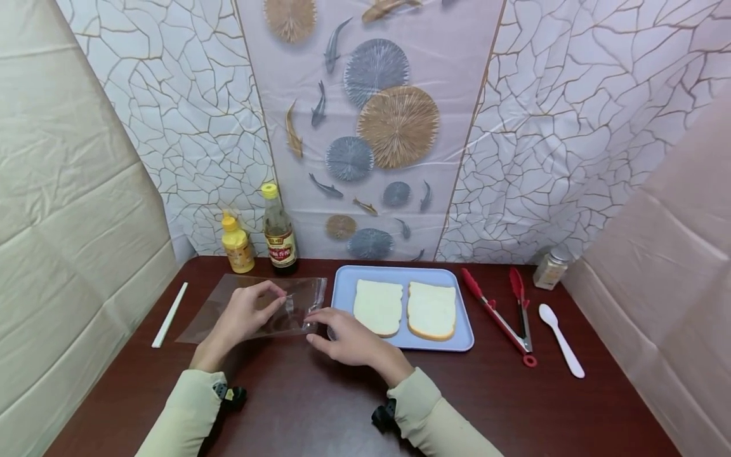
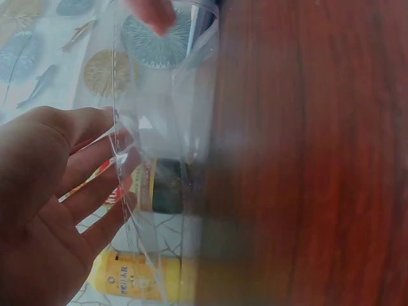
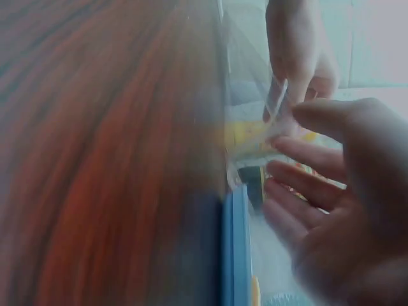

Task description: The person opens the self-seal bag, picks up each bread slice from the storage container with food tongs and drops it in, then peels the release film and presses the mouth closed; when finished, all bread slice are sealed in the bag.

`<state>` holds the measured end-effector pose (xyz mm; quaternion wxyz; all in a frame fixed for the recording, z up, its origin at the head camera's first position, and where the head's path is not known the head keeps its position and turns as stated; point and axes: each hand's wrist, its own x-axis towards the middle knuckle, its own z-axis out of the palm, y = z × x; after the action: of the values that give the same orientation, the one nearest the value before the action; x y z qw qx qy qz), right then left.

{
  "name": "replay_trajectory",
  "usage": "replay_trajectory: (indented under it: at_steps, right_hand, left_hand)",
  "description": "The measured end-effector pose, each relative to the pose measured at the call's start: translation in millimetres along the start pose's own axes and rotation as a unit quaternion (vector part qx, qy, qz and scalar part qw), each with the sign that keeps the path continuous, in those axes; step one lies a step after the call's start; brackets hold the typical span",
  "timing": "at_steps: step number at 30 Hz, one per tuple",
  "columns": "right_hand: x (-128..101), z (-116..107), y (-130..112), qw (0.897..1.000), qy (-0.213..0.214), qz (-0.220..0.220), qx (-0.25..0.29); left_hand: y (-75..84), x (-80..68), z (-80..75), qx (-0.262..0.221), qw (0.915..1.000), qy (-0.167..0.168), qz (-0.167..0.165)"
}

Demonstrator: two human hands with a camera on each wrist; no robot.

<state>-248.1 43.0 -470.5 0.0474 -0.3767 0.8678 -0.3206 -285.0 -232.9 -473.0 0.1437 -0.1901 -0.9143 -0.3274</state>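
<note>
a blue tray (image 1: 404, 331) with two bread slices (image 1: 378, 308) sits just right of the bag (image 1: 245, 308), its near left corner partly hidden by the right hand (image 1: 351, 339). farther right are tongs (image 1: 505, 324), a spoon (image 1: 562, 339) and a jar (image 1: 551, 271); a yellow bottle (image 1: 238, 249) and a dark bottle (image 1: 280, 240) stand behind the bag, a white stick (image 1: 170, 315) left. the table (image 1: 320, 409) is reddish-brown, with patterned cloth (image 1: 394, 127) behind. the bag, clear and creased, lies on it, film pinched up by the left hand (image 1: 242, 314); the right hand's fingers rest loosely at its near right corner, thumb apart.
</note>
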Motion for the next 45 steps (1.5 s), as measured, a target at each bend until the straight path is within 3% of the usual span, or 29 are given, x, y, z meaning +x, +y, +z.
replay_trajectory:
  at_steps: [4, 9, 14, 17, 23, 26, 29, 31, 33, 39, 45]
  right_hand:
    - [-14.2, -9.1, 8.1, 0.998, 0.057, -0.006, 0.032]
    - [-39.3, -25.1, 26.6, 0.992, 0.127, -0.004, 0.023]
    - [-78.2, -52.3, 57.6, 0.975, 0.220, 0.040, -0.010]
    - [-107.0, -74.0, 82.9, 0.954, 0.281, 0.097, -0.034]
    - [-164.4, -117.6, 134.7, 0.892, 0.396, 0.199, -0.091]
    - [-187.9, -133.6, 151.6, 0.865, 0.404, 0.281, -0.096]
    - [-204.1, -143.5, 163.1, 0.849, 0.373, 0.361, -0.092]
    - [-210.2, -147.1, 167.5, 0.849, 0.340, 0.396, -0.088]
    - [-213.2, -148.3, 170.4, 0.854, 0.307, 0.409, -0.089]
    - [-218.7, -150.3, 172.4, 0.878, 0.242, 0.397, -0.110]
    - [-226.9, -151.4, 173.9, 0.873, 0.239, 0.404, -0.134]
  left_hand:
    - [-0.1, -0.4, 2.7, 0.007, 0.9999, 0.011, 0.008]
    - [-0.8, -3.3, 3.7, 0.007, 0.9997, 0.020, -0.010]
    - [-0.2, -6.7, 4.4, -0.014, 0.9994, 0.018, -0.024]
    - [0.0, -7.4, 4.8, -0.018, 0.9994, 0.022, -0.022]
    - [-2.1, -7.5, 3.4, -0.015, 0.9992, 0.029, -0.024]
    - [-2.6, -6.8, 2.9, -0.016, 0.9992, 0.026, -0.026]
    - [-2.6, -5.7, 3.6, -0.019, 0.9992, 0.020, -0.027]
    - [-2.5, -4.9, 4.6, -0.020, 0.9993, 0.018, -0.026]
    - [-2.2, -4.1, 5.9, -0.023, 0.9993, 0.018, -0.024]
    - [-1.0, -1.9, 9.3, -0.032, 0.9993, 0.018, -0.012]
    - [-0.3, -0.4, 10.6, -0.031, 0.9993, 0.020, -0.006]
